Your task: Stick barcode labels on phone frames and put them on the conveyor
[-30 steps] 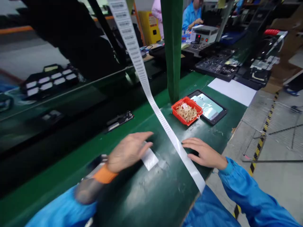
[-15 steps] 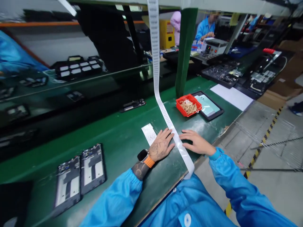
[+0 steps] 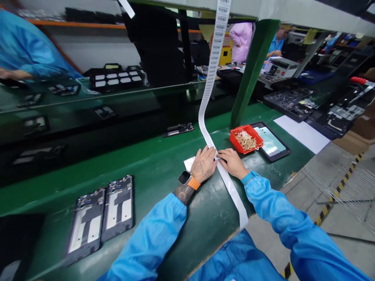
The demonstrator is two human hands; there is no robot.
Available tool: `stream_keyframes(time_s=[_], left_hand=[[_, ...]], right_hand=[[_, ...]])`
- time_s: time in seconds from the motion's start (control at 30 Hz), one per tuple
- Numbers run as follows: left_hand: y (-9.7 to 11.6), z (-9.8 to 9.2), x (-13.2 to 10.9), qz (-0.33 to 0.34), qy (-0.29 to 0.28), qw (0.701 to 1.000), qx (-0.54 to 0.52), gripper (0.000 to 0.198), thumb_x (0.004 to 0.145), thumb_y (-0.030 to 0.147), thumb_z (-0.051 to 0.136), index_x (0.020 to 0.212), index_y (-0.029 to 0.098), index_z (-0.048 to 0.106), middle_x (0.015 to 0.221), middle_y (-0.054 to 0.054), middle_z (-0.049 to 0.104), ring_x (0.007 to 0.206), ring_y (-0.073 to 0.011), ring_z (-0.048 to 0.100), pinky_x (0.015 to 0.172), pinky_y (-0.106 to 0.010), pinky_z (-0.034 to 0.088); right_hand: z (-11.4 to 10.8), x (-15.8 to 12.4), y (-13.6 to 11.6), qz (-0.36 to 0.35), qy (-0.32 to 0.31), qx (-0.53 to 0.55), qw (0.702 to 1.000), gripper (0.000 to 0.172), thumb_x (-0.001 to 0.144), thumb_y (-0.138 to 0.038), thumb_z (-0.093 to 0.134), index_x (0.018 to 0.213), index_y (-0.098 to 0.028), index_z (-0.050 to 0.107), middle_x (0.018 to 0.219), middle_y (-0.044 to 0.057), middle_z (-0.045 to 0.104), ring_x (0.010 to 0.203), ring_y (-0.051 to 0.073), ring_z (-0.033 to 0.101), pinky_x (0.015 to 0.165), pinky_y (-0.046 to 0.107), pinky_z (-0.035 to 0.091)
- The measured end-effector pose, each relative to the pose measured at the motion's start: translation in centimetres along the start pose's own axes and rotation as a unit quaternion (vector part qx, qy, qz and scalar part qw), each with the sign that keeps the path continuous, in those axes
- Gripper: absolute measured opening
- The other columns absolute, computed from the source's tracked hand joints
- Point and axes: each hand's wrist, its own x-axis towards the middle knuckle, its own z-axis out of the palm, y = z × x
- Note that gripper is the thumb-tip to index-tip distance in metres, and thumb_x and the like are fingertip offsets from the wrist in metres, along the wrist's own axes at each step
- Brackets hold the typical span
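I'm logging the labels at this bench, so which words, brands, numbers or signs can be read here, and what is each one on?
No text is readable.
Barcode label strip: rows of barcodes, print too small to read.
White slip, partly hidden by the left hand: any print too small to read.
Bench instrument in the background: panel markings too small and blurred.
Smartwatch: dark screen, nothing readable.

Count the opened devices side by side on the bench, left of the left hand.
2: the left device and, close beside it, the right device, nearer the left hand. The dark object at lower left could hide more.
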Motion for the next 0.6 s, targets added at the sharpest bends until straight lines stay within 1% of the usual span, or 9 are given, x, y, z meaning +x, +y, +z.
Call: stream_keyframes(time_s=[0.07, 0.13, 0.27, 0.37, 0.47, 0.6], left_hand=[[-0.3, 0.0, 1.0, -0.009, -0.043, 0.999, 0.002, 0.049, 0.091, 0.030, 0.055, 0.137, 0.013, 0.053, 0.147, -0.012, 0.050, 0.141, -0.0335, 0.038, 0.116, -0.057, 0.027], [-0.5, 0.2, 1.2, -0.011, -0.062, 0.998, -0.001, 0.050, 0.091, 0.034, 0.056, 0.138, 0.017, 0.052, 0.149, -0.009, 0.049, 0.142, -0.0336, 0.036, 0.116, -0.059, 0.024], [-0.5, 0.4, 0.9, -0.023, -0.067, 0.997, -0.016, 0.052, 0.091, 0.036, 0.056, 0.140, 0.019, 0.051, 0.149, -0.007, 0.049, 0.144, -0.0323, 0.033, 0.118, -0.058, 0.019], [-0.4, 0.5, 0.8, -0.032, -0.063, 0.997, -0.025, 0.050, 0.091, 0.037, 0.055, 0.139, 0.021, 0.053, 0.147, -0.005, 0.051, 0.144, -0.0313, 0.034, 0.118, -0.057, 0.019], [-0.4, 0.6, 0.8, -0.037, -0.050, 0.998, -0.026, 0.048, 0.093, 0.038, 0.052, 0.138, 0.021, 0.054, 0.146, -0.005, 0.052, 0.143, -0.0312, 0.034, 0.118, -0.058, 0.017], [-0.5, 0.9, 0.7, -0.036, -0.031, 0.998, -0.037, 0.046, 0.092, 0.039, 0.053, 0.134, 0.022, 0.057, 0.144, -0.007, 0.054, 0.142, -0.0337, 0.036, 0.116, -0.062, 0.019]], right_hand=[[-0.1, 0.1, -0.1, 0.012, 0.006, 0.013, 1.000, 0.023, 0.092, -0.021, 0.058, 0.110, -0.022, 0.071, 0.120, 0.006, 0.069, 0.108, 0.026, 0.053, 0.093, 0.043, 0.044], [-0.1, 0.4, -0.3, 0.038, 0.012, 0.030, 0.999, 0.022, 0.089, -0.019, 0.060, 0.109, -0.023, 0.070, 0.119, 0.005, 0.069, 0.108, 0.025, 0.054, 0.093, 0.042, 0.044], [-0.4, 1.1, -0.4, 0.090, 0.004, 0.054, 0.994, 0.025, 0.082, -0.016, 0.064, 0.106, -0.023, 0.070, 0.119, 0.004, 0.068, 0.108, 0.026, 0.055, 0.094, 0.043, 0.042], [-0.4, 1.4, -0.5, 0.107, 0.004, 0.057, 0.993, 0.020, 0.081, -0.017, 0.064, 0.099, -0.023, 0.071, 0.116, 0.004, 0.069, 0.106, 0.026, 0.056, 0.093, 0.043, 0.042], [-0.2, 1.3, -0.8, 0.102, 0.021, 0.033, 0.994, 0.018, 0.084, -0.019, 0.063, 0.099, -0.023, 0.072, 0.108, 0.005, 0.071, 0.102, 0.026, 0.057, 0.091, 0.042, 0.043], [0.2, 0.6, -1.1, 0.051, 0.036, -0.003, 0.998, 0.022, 0.089, -0.018, 0.057, 0.104, -0.021, 0.072, 0.106, 0.008, 0.071, 0.101, 0.025, 0.059, 0.090, 0.040, 0.045]])
